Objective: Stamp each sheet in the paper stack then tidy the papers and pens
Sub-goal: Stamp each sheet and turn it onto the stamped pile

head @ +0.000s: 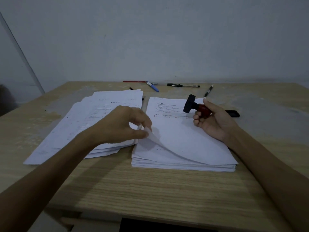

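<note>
**Two piles, one sheet lifting**

Two piles of paper on the wooden desk (150, 186). Right pile, the neat paper stack (184, 148), directly in front; near-left corner of its top sheet (155, 136) curled up, pinched between thumb and fingertips of the left hand (123, 124). Left pile, the loose fanned pile (87, 123), just beside the stack and partly under that hand; probably the sheets already done.

Right hand (212, 119) resting on the right side of the stack, fingers curled tight around the red handle of the rubber stamp (195, 107), black stamping face raised off the paper and turned to the left.

Step in hand, as judged: turning the top sheet over to the left pile, between two stampings. Next move calls for a clean separation of only one sheet, carried across without dragging the one below, then the stamp brought down flat on the newly shown page.

Further out: black ink pad (232, 113), just behind the right hand. Several pens (167, 85) scattered along the far edge of the desk, not yet tidied. No tray or box visible for them.
</note>
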